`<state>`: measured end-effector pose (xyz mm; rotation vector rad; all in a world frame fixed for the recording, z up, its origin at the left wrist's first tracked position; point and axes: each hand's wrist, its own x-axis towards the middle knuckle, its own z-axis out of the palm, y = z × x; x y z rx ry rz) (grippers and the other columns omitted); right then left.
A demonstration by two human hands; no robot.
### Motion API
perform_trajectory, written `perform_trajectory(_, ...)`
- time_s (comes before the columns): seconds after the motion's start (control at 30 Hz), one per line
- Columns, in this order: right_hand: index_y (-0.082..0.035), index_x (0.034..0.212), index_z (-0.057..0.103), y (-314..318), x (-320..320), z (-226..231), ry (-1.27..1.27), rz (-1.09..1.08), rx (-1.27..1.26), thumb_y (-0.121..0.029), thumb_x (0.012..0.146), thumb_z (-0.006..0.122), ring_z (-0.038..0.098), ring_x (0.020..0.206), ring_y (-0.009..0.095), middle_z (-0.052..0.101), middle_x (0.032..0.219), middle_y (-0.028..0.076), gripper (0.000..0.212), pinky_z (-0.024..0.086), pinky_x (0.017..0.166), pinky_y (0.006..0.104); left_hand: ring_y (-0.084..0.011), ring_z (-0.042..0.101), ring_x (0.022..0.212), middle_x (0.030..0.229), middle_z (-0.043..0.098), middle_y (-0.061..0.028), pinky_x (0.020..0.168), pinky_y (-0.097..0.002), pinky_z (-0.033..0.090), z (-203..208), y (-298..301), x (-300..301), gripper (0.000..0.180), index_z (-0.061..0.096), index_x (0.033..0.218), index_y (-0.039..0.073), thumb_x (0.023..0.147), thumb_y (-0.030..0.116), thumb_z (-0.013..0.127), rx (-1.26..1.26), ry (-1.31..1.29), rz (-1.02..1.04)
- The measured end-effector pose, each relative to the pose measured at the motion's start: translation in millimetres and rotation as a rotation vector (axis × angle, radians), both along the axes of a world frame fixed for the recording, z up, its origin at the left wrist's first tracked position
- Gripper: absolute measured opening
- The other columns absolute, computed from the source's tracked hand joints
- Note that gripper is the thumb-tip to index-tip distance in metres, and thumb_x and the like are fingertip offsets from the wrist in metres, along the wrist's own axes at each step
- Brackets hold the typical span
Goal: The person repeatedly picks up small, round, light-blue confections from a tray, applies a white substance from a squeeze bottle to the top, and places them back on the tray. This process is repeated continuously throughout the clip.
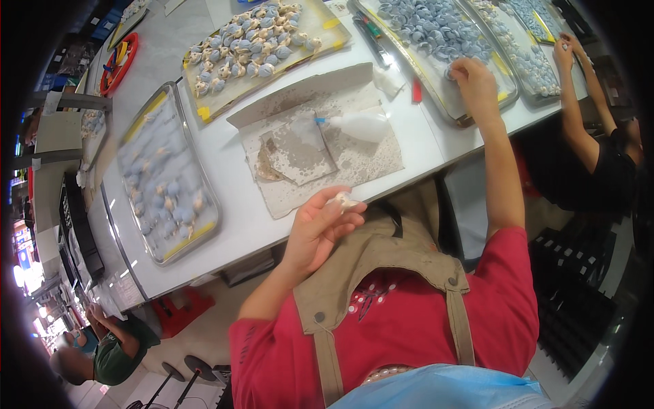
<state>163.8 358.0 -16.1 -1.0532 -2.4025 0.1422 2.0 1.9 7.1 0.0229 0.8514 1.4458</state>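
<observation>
White desk (238, 204): extends ahead of both grips and out to either side. Right-side tray (444, 101), metal-rimmed: directly beneath the right grip (475, 83). Left-side tray (180, 129), also metal-rimmed: well left of the left grip (315, 228), bearing blue-and-cream figurines (170, 210), thickest toward its near end. Flat tray (330, 39), marked with yellow tape: far ahead of the left grip and to its left, crowded with similar figurines. Cardboard sheet (368, 158), stained, far edge folded up: just ahead of the left grip. White squeeze bottle (361, 127), blue-tipped: lying on the cardboard sheet, between the two grips. Small red object (416, 91), kind unclear: on the desk, left of the right grip. Blue-grey cup-shaped pieces (436, 33): heaped in the right-side tray, at and beyond the right grip.

Right grip: fingers drawn together, fingertips down at the edge of the heap; cannot tell whether a piece is caught. Left grip: thumb and fingers pinching a small cream-white piece (345, 200), held up by the cardboard sheet's near edge.
</observation>
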Motion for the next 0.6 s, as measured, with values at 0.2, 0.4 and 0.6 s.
perform_trajectory(0.2,-0.002,0.094,0.061,-32,0,17,0.669,0.003,-0.613,-0.01,0.082,0.062,0.057,0.076,0.012,0.06,0.084,0.002,0.014,0.045,0.069,0.0251,-0.0166,0.062,0.087,0.107,0.058,-0.0186,0.072,-0.022,0.051,1,2,5,0.035,0.045,0.119,0.001,0.087,0.009,0.056,0.015,0.051,0.033)
perform_trajectory(0.4,-0.003,0.103,0.055,-151,-6,14,1.059,0.323,-1.696,-0.008,0.084,0.061,0.055,0.077,0.01,0.06,0.088,0.004,0.02,0.045,0.068,0.0214,-0.0184,0.059,0.095,0.116,0.054,-0.017,0.082,-0.0255,0.048,-4,2,10,0.043,0.043,0.123,0.001,0.082,-0.002,0.059,0.039,0.146,0.132)
perform_trajectory(0.6,-0.004,0.098,0.055,-233,-23,22,0.88,0.28,-2.117,-0.006,0.083,0.061,0.057,0.073,0.01,0.061,0.085,0.004,0.016,0.046,0.065,0.0202,-0.0158,0.053,0.103,0.12,0.051,-0.0131,0.089,-0.0266,0.043,-9,-2,15,0.046,0.043,0.124,-0.002,0.081,-0.006,0.058,0.184,0.366,0.203)
